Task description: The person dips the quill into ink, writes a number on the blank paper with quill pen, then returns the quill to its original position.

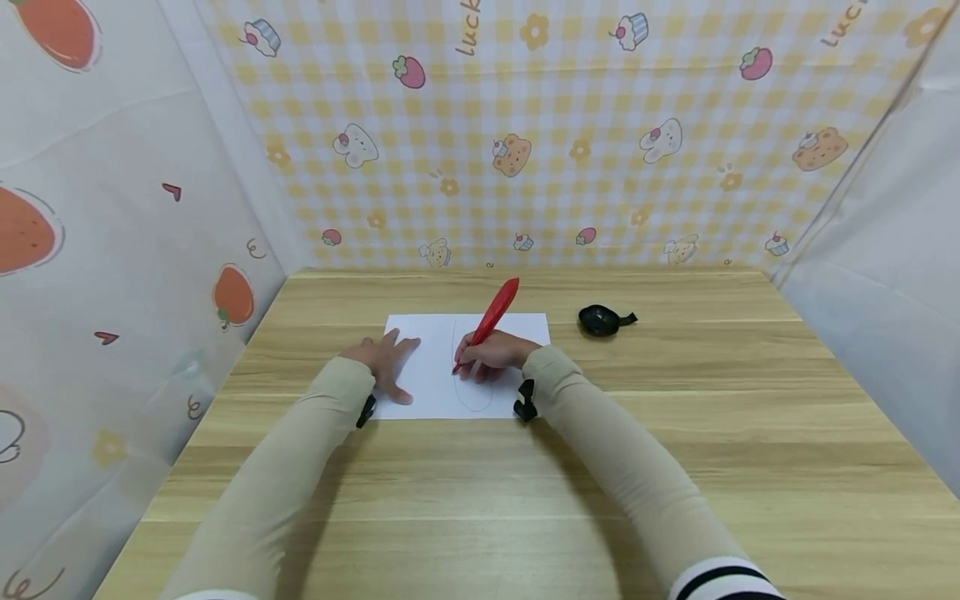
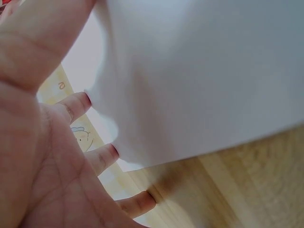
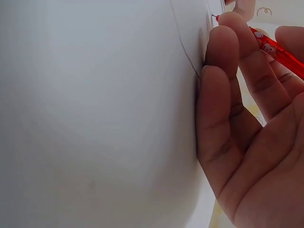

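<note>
A white sheet of paper (image 1: 427, 392) lies flat on the wooden table, with thin curved lines drawn on its right half. My right hand (image 1: 491, 352) pinches a red pen (image 1: 495, 312), whose broad upper part tilts up and to the right. The pen's tip touches the sheet near its middle. In the right wrist view, small printed figures show on the red pen (image 3: 280, 56), and the curled lower fingers (image 3: 216, 104) rest on the paper. My left hand (image 1: 384, 362) spreads over the sheet's left side. In the left wrist view, one fingertip (image 2: 145, 202) reaches past the paper's edge over wood.
A small black pan-shaped object (image 1: 598, 321) stands to the right of the paper, its handle pointing right. Behind the wooden table (image 1: 465, 500) hangs a yellow checked cloth (image 1: 480, 200). Pale printed cloth (image 1: 135, 208) covers the left side.
</note>
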A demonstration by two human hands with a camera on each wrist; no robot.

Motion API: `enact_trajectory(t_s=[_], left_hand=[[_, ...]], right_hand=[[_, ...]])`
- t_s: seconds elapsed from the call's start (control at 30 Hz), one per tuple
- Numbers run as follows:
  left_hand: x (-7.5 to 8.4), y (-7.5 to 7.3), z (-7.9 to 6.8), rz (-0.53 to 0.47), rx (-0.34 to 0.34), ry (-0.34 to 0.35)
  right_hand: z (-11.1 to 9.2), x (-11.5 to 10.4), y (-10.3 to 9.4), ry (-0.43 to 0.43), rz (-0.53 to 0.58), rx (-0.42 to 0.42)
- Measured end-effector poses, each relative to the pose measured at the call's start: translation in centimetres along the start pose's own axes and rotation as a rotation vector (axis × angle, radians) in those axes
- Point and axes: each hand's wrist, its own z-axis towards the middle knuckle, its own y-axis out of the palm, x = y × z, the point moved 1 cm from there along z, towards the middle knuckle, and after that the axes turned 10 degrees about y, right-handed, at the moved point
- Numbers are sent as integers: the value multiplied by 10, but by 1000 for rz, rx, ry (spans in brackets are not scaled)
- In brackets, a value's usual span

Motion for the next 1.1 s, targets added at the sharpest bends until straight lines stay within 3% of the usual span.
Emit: enact_trajectory(t_s=[0.47,1.1], left_hand=[[-1,0,-1,11,4,-10],[-3,1,1,13,1,0]], right_hand=[[1,0,-2,-8,-1,-13],[-15,6,-21,3,-2,65]])
